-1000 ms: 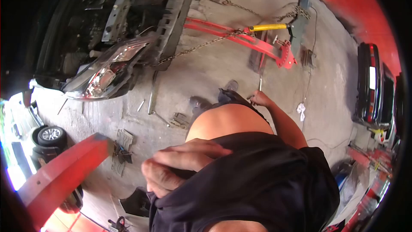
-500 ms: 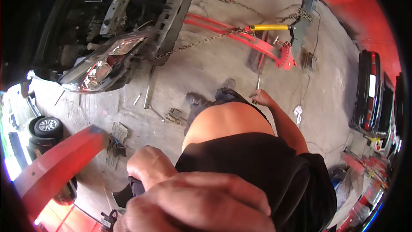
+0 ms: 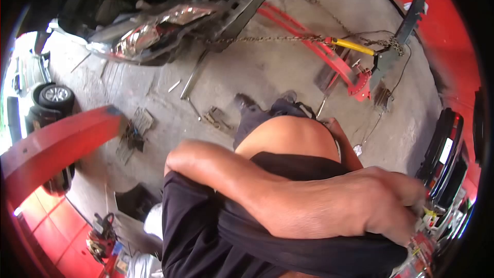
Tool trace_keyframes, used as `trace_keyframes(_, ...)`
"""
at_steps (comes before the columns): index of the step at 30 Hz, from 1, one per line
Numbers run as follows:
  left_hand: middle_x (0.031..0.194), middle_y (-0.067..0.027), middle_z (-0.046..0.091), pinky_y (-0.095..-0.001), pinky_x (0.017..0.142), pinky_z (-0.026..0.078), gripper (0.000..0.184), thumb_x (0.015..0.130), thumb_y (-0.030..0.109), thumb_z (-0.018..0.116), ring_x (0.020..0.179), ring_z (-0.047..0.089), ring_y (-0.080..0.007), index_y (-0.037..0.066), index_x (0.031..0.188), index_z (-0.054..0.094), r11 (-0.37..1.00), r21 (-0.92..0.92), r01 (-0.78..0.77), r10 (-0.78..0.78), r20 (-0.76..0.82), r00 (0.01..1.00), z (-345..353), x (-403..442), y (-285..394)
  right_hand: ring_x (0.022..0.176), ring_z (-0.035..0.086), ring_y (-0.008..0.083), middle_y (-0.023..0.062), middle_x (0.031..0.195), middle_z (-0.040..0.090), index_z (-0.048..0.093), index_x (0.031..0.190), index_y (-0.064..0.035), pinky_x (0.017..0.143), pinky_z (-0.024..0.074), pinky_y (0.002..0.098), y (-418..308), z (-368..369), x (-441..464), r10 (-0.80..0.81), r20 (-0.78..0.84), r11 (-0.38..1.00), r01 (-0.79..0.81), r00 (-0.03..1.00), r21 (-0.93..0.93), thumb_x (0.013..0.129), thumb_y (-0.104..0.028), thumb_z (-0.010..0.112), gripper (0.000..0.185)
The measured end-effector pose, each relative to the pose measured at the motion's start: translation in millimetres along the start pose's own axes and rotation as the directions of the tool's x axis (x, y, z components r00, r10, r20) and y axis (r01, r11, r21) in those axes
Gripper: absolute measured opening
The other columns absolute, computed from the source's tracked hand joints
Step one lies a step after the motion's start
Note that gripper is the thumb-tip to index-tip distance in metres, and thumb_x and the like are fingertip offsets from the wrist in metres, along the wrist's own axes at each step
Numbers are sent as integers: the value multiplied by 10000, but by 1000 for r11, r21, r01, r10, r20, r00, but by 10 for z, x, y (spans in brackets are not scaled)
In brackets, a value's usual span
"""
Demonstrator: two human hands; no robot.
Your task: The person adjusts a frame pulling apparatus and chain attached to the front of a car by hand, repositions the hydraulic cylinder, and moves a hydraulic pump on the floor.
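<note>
My left hand (image 3: 373, 201) is close to the camera, the forearm crossing my chest to the right. Its fingers curl down beside the black shirt (image 3: 288, 247); their tips are blurred, and anything in them is hidden. The shirt is raised above my bare belly. Beyond the belly, my right hand (image 3: 333, 125) is low and partly covered by my body, closed at the near end of a thin metal bar (image 3: 322, 107). That bar slants away toward the base of a red frame arm (image 3: 334, 62) on the floor.
A car front with a headlight (image 3: 149, 33) stands at upper left. A chain (image 3: 267, 39) runs from it to the red arm and yellow cylinder (image 3: 354, 46). A red beam (image 3: 67, 134) juts in at left. Loose metal parts (image 3: 216, 118) lie near my feet; a dark car (image 3: 445, 149) is right.
My left hand has swung from low in front of the camera across to the right, its forearm now across my chest. The view has shifted; my right hand is more hidden behind my belly.
</note>
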State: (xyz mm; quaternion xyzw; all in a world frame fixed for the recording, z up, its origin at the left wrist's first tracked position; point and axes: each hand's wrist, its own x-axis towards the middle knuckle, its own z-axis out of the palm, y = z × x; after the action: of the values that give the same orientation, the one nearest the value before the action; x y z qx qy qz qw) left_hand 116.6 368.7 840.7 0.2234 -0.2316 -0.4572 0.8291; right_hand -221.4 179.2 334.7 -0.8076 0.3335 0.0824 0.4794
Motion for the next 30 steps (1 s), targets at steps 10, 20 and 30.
trace_keyframes(10,856,-199,586,-418,573,472,422,836,423,560,672,581,-332,17,720,558,920,-221,-324,391,492,778,-416,140,-243,568,647,190,149,724,673,688,988,25,524,524,297,-235,48,-7,113,68,994,-113,991,5,738,-82,520,320)
trace_keyframes(20,1067,-145,617,-382,828,480,187,730,123,694,946,603,-335,32,892,672,430,903,28,-522,223,823,-1928,458,-822,577,654,183,141,680,663,682,969,43,511,523,295,-629,-214,193,287,53,934,-291,957,205,719,-63,495,330)
trace_keyframes(30,642,-82,636,-342,564,481,212,770,219,650,619,611,-187,15,814,691,63,684,727,-314,-678,665,-4864,-512,-2456,551,631,162,116,678,659,697,968,0,484,503,279,183,-1264,900,281,171,936,-309,944,167,742,-48,467,325)
